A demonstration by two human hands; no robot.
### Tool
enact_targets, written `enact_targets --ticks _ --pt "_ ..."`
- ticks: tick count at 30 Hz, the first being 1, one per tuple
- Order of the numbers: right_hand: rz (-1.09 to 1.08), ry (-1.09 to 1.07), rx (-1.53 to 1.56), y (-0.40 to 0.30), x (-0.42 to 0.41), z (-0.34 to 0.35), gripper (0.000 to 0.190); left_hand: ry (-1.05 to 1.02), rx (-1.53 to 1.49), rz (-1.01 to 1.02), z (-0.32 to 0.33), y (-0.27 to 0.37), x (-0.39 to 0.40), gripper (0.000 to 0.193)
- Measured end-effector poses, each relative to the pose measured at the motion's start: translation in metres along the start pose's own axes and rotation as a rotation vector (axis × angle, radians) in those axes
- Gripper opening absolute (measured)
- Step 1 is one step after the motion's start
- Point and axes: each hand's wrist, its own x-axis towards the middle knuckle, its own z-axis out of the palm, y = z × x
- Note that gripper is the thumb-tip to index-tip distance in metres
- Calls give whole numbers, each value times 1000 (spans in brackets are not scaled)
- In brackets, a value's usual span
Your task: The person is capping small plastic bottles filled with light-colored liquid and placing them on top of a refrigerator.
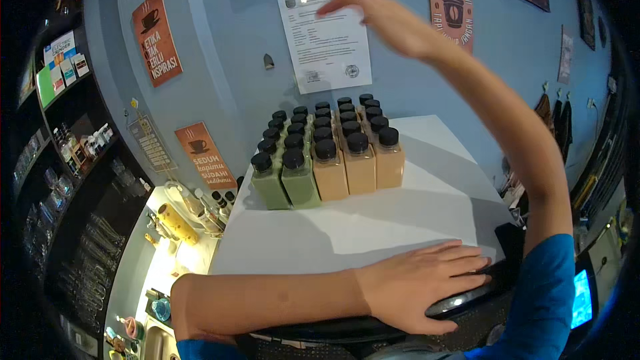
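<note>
My right hand [350,0] is raised in front of a printed sheet [327,45] on the blue wall, fingers apart and holding nothing. My left hand [425,285] lies spread, palm down, over a glossy black object [457,302] at the white table's near edge; what that object is, I cannot tell. Beyond it, on the white table [300,240], rows of square clear bottles with black caps stand close together. Those on the left hold a green drink [300,185]; those on the right hold a tan drink [361,172].
Behind the bottles rises the blue wall with coffee posters [205,155]. At the left are dark shelves of glassware [95,240] and a lit counter with a yellow container [177,224] and a sink [159,344]. A lit screen [581,299] shows at the right.
</note>
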Motion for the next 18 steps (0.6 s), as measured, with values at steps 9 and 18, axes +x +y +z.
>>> enact_targets --ticks 9,18 --pt "69 90 -36 -19 -213 -106 32 -6 79 -8 -7 4 -12 73" --pt "1302 1292 66 22 -905 90 45 -104 54 -18 -11 8 2 71"
